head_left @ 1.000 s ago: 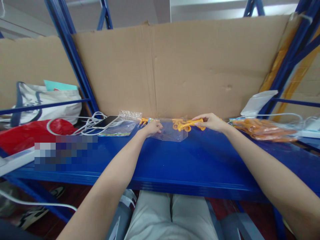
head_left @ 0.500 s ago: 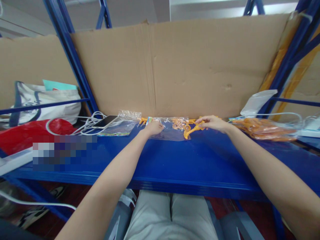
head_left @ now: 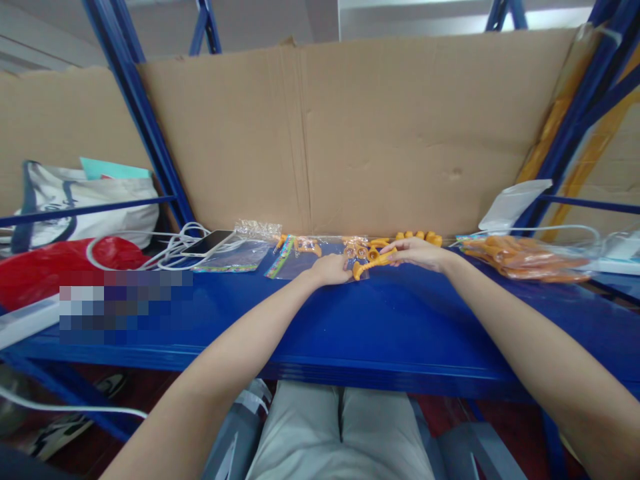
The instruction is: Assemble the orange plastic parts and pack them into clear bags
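Observation:
My right hand [head_left: 419, 253] pinches one end of an orange plastic piece [head_left: 374, 264], long and thin with a wider head at its left end. That head lies over the right edge of a clear plastic bag [head_left: 295, 267]. At the bag's front right edge, my left hand [head_left: 332, 269] is closed on the film, its fingertips close to the orange head. Other orange parts [head_left: 307, 247] show through the bag, and several round, cup-like orange pieces [head_left: 361, 253] sit near its right end. Behind my right hand stands a row of orange knobs [head_left: 419, 236].
Right of my hands lies a bag of orange parts [head_left: 520, 257]. To the left are another clear bag [head_left: 235, 259], a phone [head_left: 209, 243], white cables [head_left: 167, 257] and a red bag [head_left: 70, 263]. A cardboard sheet [head_left: 370, 140] closes off the back of the blue table [head_left: 340, 327].
My left hand has moved right, from the bag's left end to its right edge. My right hand and the orange piece have shifted slightly left.

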Demonstrator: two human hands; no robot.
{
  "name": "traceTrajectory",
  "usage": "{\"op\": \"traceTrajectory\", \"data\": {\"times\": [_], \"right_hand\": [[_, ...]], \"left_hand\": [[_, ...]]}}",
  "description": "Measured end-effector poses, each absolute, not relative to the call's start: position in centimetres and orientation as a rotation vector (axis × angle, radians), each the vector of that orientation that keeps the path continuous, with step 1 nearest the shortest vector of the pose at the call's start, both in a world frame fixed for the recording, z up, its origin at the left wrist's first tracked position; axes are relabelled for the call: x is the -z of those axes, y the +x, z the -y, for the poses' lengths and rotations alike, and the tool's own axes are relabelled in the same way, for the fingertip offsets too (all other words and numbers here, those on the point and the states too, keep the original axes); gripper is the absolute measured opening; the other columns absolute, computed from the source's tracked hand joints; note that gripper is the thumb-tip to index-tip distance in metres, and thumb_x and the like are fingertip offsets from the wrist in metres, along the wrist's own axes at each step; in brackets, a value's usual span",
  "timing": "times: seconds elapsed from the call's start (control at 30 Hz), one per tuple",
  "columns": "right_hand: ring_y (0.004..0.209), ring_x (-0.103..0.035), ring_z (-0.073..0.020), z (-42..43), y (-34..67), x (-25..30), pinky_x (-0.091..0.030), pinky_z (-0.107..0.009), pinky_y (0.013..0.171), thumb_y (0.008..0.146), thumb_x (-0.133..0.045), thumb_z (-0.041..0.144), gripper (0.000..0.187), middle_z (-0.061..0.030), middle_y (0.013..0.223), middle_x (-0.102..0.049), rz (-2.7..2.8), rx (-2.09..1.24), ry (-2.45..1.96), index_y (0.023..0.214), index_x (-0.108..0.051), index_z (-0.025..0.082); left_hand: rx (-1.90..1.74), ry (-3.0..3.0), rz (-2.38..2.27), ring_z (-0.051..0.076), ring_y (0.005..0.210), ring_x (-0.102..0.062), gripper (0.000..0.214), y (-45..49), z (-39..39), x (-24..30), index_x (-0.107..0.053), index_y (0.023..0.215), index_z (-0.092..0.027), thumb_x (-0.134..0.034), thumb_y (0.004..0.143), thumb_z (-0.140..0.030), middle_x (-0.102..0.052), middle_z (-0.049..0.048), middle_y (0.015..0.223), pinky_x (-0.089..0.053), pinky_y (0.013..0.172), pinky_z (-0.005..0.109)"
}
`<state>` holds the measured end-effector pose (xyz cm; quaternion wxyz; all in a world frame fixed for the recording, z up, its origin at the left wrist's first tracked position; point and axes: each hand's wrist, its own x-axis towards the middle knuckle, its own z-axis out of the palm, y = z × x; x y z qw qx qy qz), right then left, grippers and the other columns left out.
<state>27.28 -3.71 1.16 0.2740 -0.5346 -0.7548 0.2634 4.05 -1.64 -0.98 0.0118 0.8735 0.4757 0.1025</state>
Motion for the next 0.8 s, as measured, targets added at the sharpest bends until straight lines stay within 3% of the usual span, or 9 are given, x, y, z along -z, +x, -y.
{"op": "traceTrajectory", "data": {"times": [0.17, 0.43, 0.63, 0.8], "right_hand": [[0.083, -0.067, -0.016, 2.4, 28.3, -0.1, -0.056, -0.032, 0.08, 0.082, -0.062, 0.019, 0.028, -0.0102, 0.101, -0.071, 1.911, -0.926, -1.272, 0.108, -0.071, 0.017], [0.078, -0.065, -0.0127, 1.3, 29.6, 1.2, -0.055, -0.027, 0.082, 0.071, -0.071, 0.016, 0.024, -0.0069, 0.093, -0.07, 1.67, -1.267, -1.127, 0.095, -0.071, 0.018], [0.072, -0.063, -0.0119, 1.6, 29.4, 0.7, -0.056, -0.024, 0.07, 0.068, -0.074, 0.016, 0.028, -0.0079, 0.095, -0.069, 1.71, -1.252, -1.181, 0.096, -0.07, 0.017], [0.067, -0.061, -0.0124, 1.5, 29.7, 0.3, -0.055, -0.025, 0.062, 0.073, -0.07, 0.02, 0.021, -0.0084, 0.091, -0.068, 1.666, -1.181, -1.247, 0.094, -0.071, 0.019]], "left_hand": [[-0.265, 2.755, -1.449, 0.022, 0.074, -0.064, 0.046, 4.1, 1.9, 0.9, -0.066, 0.076, -0.017, -0.044, 0.081, -0.056, -0.07, 0.009, 0.081, -0.039, 0.058, 0.027], [-0.21, 2.771, -1.421, 0.02, 0.073, -0.064, 0.042, 4.2, 1.8, 0.7, -0.068, 0.074, -0.016, -0.042, 0.083, -0.047, -0.07, 0.0083, 0.08, -0.04, 0.057, 0.025], [-0.196, 2.791, -1.473, 0.021, 0.076, -0.065, 0.036, 4.3, 1.7, 0.8, -0.068, 0.075, -0.015, -0.043, 0.084, -0.04, -0.071, 0.0087, 0.081, -0.044, 0.062, 0.026], [-0.165, 2.767, -1.597, 0.028, 0.09, -0.067, 0.054, 4.8, 2.2, 0.9, -0.07, 0.08, -0.014, -0.038, 0.085, -0.057, -0.072, 0.0144, 0.09, -0.049, 0.071, 0.03]]}}
